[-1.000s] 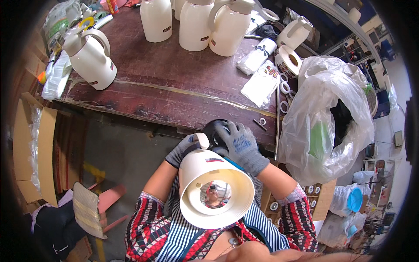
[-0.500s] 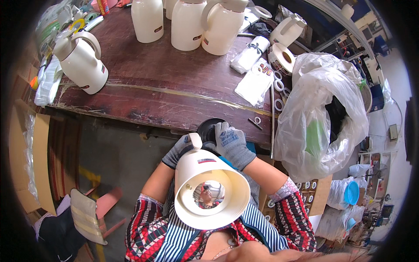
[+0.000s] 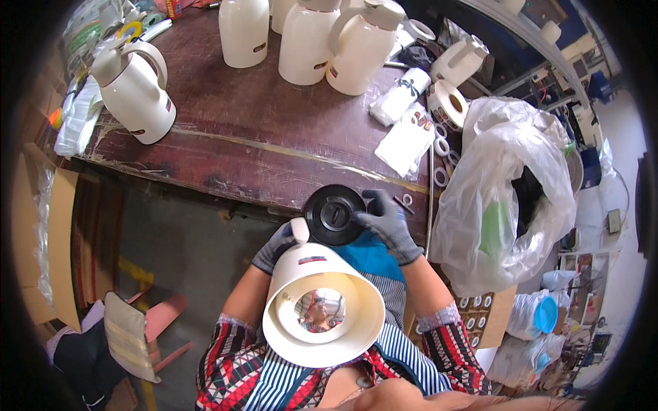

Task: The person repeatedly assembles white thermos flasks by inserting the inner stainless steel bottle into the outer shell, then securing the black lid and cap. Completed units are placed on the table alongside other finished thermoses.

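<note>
R hand (image 3: 392,229) had swung off the disc (image 3: 335,214) to its right side since prev. frame, leaving the disc's face bare. Step called, imo, for jug (image 3: 295,272) kept steady and disc kept square, w/ even pressure round the edge. R fingers were spread wide, nothing gripped; thumb was at disc rim, touch unclear. L hand (image 3: 275,248) was by the handle (image 3: 299,229), fingers mostly hid, so couldn't tell how far closed. Jug lay tilted at the chest, wide end toward the person, disc just past its far end, short of the table (image 3: 205,103)
</note>
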`<state>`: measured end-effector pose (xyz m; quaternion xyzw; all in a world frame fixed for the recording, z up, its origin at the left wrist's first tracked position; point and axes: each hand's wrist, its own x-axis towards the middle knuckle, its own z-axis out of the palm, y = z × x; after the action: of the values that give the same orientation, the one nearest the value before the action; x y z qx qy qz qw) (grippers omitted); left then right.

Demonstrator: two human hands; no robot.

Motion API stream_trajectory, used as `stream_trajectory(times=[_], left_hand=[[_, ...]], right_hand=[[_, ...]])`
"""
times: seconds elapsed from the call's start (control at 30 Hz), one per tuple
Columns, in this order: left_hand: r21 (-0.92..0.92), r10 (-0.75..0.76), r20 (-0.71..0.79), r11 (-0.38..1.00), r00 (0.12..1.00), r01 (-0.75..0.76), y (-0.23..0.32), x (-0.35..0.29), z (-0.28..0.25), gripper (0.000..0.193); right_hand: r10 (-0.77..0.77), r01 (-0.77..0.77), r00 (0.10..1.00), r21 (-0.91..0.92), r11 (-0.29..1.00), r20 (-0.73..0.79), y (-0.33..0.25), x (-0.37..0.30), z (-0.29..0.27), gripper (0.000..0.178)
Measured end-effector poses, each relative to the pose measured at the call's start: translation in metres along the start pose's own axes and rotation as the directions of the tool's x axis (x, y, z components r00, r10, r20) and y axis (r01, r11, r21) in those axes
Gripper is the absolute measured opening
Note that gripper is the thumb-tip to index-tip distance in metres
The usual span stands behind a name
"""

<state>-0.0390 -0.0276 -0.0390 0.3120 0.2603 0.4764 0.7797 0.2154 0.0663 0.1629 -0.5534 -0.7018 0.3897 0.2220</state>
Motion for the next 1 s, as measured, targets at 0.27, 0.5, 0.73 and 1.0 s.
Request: stream_trajectory(times=[0.27,0.5,0.73,1.0], left_hand=[[-0.472,-0.092,-0.27,0.881,0.958,-0.048,-0.026,-0.06,-0.012,0.037],[-0.618,-0.108,-0.449,0.755,0.887,-0.221,-0.009,-0.107,-0.038,0.035],[-0.793,-0.152,-0.5,0.474,0.852,-0.381,-0.018,-0.118,-0.058,0.033],[0.247,0.441,-0.614,0.895,0.655,-0.371,0.039,-0.124,-0.004,0.036]], right_hand=[[-0.325,0.29,0.945,-0.386,0.876,-0.028,-0.004,0.02,0.016,0.105],[-0.408,0.362,0.913,-0.426,0.829,-0.018,-0.031,0.041,0.001,0.061],[-0.516,0.604,0.773,-0.674,0.425,0.368,-0.014,0.013,-0.006,0.065],[-0.359,0.26,0.933,-0.746,0.613,0.03,-0.021,0.037,0.048,0.083]])
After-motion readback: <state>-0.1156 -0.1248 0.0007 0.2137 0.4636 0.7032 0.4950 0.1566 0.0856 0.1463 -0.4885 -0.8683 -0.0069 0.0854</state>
